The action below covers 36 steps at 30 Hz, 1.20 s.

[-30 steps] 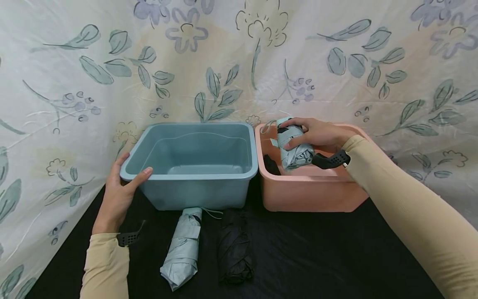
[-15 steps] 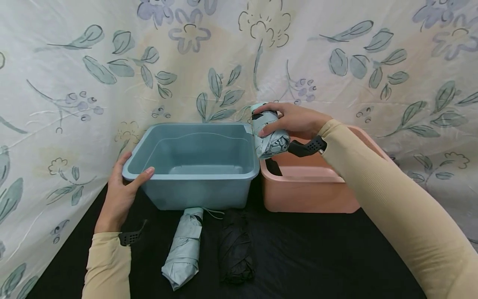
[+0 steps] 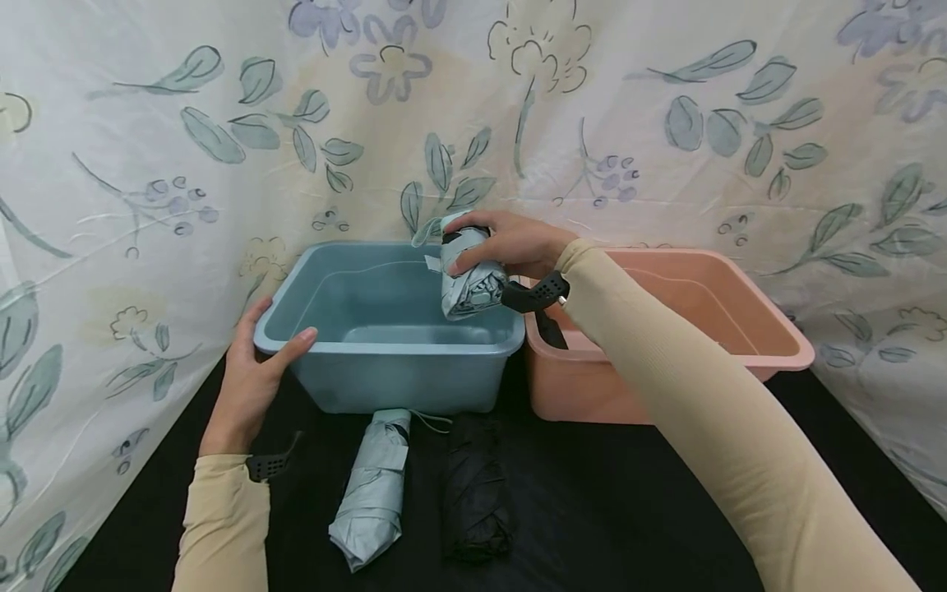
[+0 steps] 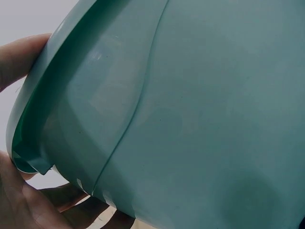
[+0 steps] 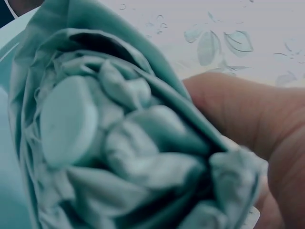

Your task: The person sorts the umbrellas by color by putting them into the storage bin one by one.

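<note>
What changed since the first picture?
The right hand moved the rolled umbrella left, from the pink tub to over the blue tub, without letting go. The left hand still grips the blue tub's edge. The other pale umbrella and black bundle still lie in front.

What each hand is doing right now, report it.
Left hand: gripping the blue bin at its near left corner.
Right hand: holding a folded light-blue umbrella.

Room is lying free in the left half of the blue tub (image 3: 403, 381); above its right half, the right hand (image 3: 514, 243) and held umbrella (image 3: 472, 288) are blocking entry.
</note>
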Each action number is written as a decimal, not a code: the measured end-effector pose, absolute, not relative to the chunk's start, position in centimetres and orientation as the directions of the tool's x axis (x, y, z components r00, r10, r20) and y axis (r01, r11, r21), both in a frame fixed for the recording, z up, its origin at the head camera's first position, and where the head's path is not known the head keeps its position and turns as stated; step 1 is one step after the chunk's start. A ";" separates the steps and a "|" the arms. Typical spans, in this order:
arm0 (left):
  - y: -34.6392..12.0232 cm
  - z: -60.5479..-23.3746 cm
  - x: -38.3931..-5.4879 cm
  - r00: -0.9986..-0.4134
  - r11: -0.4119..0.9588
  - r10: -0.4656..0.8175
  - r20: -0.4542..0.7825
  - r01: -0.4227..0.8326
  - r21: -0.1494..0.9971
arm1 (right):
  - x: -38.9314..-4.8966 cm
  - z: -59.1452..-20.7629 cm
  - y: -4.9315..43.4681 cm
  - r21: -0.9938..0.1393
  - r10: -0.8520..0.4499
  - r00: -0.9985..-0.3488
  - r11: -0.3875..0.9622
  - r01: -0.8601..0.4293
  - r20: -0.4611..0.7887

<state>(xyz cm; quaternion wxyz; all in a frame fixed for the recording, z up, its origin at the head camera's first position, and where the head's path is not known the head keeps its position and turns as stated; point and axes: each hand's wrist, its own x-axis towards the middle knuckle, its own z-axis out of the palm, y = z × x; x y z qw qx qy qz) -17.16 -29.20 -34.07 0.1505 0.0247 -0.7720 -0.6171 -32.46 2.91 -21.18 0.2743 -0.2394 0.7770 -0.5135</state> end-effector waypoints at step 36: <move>-29.1 -34.1 -17.6 -0.953 0.212 -0.233 0.192 0.143 0.967 | -32.8 -26.3 -12.3 -0.836 -0.641 -0.734 0.514 -0.194 -0.224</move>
